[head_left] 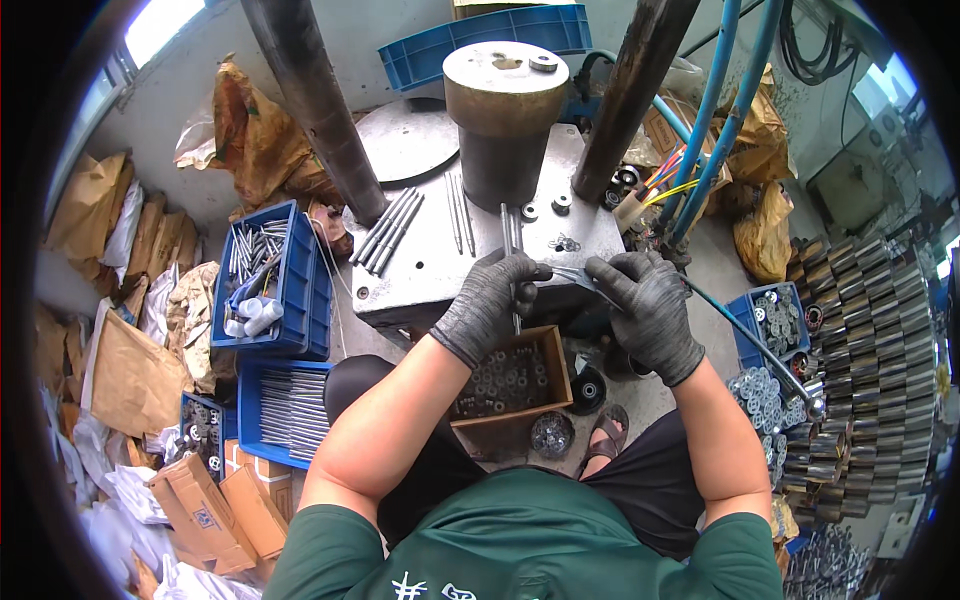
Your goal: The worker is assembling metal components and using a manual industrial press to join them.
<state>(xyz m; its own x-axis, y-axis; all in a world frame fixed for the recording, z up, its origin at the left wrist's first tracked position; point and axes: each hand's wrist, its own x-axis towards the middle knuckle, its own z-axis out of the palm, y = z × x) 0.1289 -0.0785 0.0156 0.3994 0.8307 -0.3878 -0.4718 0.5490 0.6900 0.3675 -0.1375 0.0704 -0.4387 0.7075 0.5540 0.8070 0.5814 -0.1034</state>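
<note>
Both my hands wear dark grey gloves and are over the front edge of a steel press plate (pixel 450 285). My left hand (pixel 488 305) is closed around a slim metal rod (pixel 511 235), whose lower end shows below the fingers. A second rod lies close beside it. My right hand (pixel 645 310) pinches a thin, shiny metal piece (pixel 572 273) that spans the gap between the hands; its exact kind is unclear. On the plate lie several more metal rods (pixel 390 232), two dark rings (pixel 561 204) and a little pile of small rings (pixel 564 244).
A thick steel cylinder (pixel 505 130) rises behind my hands between two dark columns (pixel 322 100). Below them is a wooden box (pixel 555 370) of small parts. Blue crates (pixel 320 300) hold rods and parts at left. Stacked metal tubes (pixel 870 370) and a blue hose (pixel 740 325) are at right.
</note>
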